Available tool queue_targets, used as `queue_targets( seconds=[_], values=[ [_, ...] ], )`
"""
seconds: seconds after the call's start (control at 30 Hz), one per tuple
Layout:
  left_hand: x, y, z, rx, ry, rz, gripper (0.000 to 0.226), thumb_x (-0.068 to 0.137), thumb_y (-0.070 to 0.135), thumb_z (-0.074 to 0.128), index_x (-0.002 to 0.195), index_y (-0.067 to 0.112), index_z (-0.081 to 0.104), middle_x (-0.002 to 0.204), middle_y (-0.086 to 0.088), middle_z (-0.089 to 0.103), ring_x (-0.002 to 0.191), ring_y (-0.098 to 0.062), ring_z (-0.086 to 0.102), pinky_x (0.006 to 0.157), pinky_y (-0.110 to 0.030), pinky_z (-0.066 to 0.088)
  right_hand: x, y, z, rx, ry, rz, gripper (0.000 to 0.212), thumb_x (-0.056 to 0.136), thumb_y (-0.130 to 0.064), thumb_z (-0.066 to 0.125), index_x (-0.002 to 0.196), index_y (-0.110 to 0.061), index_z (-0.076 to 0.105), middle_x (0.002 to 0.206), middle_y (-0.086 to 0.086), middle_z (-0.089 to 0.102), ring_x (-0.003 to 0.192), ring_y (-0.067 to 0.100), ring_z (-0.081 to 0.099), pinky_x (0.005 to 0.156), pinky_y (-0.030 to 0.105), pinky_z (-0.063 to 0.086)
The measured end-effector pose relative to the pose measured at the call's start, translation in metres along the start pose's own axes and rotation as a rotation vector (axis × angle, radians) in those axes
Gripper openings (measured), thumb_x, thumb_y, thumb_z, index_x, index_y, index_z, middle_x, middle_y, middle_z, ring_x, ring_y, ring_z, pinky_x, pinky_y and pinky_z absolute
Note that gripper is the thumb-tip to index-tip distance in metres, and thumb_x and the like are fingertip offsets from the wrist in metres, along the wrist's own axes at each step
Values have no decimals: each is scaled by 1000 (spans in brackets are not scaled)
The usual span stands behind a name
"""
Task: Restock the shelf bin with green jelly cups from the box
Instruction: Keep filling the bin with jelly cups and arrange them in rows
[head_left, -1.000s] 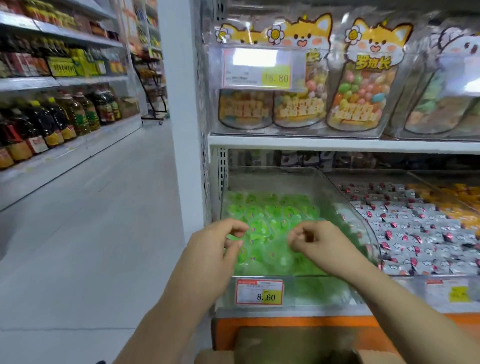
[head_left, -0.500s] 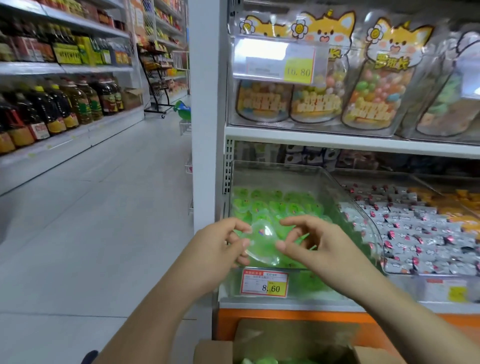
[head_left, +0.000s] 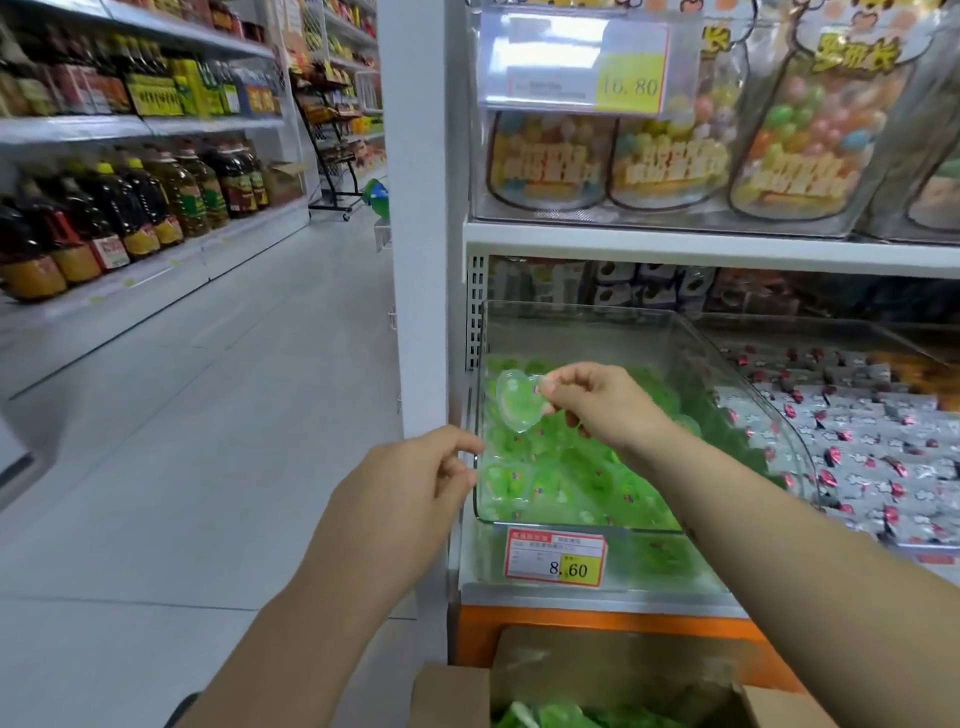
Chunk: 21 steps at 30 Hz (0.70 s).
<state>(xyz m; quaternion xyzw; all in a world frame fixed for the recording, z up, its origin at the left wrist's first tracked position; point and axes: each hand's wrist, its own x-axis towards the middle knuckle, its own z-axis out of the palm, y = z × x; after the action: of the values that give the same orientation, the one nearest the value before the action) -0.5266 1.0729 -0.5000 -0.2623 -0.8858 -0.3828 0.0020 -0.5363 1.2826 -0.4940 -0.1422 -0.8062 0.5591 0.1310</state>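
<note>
A clear plastic shelf bin (head_left: 737, 364) holds several green jelly cups (head_left: 582, 483). My right hand (head_left: 602, 402) pinches one heart-shaped green jelly cup (head_left: 517, 402) by its rim and holds it over the bin's left side. My left hand (head_left: 415, 488) hovers just outside the bin's front left corner, fingers loosely curled, holding nothing. A cardboard box (head_left: 613, 675) stands open below the shelf, with green cups (head_left: 550, 714) showing inside at the bottom edge of the view.
A neighbouring bin (head_left: 872, 447) to the right holds silver and red wrapped sweets. Candy bags (head_left: 670, 145) fill the shelf above. A price tag (head_left: 555, 557) reads 8.60. To the left runs an aisle floor (head_left: 182, 467) along shelves of oil bottles (head_left: 130, 208).
Both hands held a cup together half a second ago. Now my left hand has let go and dropped back left, while my right hand alone has lifted the cup over the bin.
</note>
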Motion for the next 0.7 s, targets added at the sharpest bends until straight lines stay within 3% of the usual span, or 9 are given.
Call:
queue_targets(
  seconds=[0.23, 0.33, 0.4, 0.5, 0.6, 0.7],
  values=[
    [3, -3, 1, -12, -2, 13, 20, 89, 27, 58, 102, 42, 63, 74, 20, 64, 74, 1, 61, 77, -33, 53, 30, 17, 10, -195, -118, 79, 15, 91, -12, 57, 78, -18, 59, 66, -3, 62, 47, 7, 37, 37, 11, 29],
    [2, -3, 1, -11, -1, 18, 21, 90, 27, 57, 104, 41, 62, 74, 21, 63, 74, 1, 61, 77, -32, 53, 37, 22, 14, -385, -86, 42, 15, 89, -12, 60, 75, -18, 61, 67, -2, 64, 47, -1, 46, 46, 14, 37],
    [1, -3, 1, -19, -7, 12, 22, 90, 27, 56, 105, 41, 62, 74, 22, 63, 74, 2, 61, 78, -32, 52, 38, 24, 15, -561, -1, 4, 5, 85, -18, 66, 87, -13, 67, 76, 1, 64, 65, 8, 55, 61, 18, 38],
    [0, -3, 1, -25, -20, 13, 23, 90, 27, 56, 107, 42, 61, 75, 23, 62, 75, 1, 61, 79, -33, 53, 28, 25, 13, -759, 70, -178, 33, 82, -27, 69, 112, -14, 65, 98, 4, 63, 93, 20, 59, 80, 26, 44],
    [0, -2, 1, -21, -30, 8, 24, 91, 27, 56, 109, 42, 61, 77, 23, 62, 77, 1, 61, 79, -33, 53, 12, 22, 15, -1029, -122, -383, 44, 90, -31, 58, 132, -25, 50, 138, 0, 44, 126, 22, 42, 103, 35, 36],
    [0, -1, 0, -21, -25, 4, 24, 90, 26, 56, 108, 42, 61, 76, 23, 62, 77, 1, 61, 79, -33, 53, 8, 26, 17, -1195, -287, -332, 53, 96, -30, 46, 146, -24, 27, 155, -3, 21, 140, 20, 24, 112, 35, 22]
  ],
)
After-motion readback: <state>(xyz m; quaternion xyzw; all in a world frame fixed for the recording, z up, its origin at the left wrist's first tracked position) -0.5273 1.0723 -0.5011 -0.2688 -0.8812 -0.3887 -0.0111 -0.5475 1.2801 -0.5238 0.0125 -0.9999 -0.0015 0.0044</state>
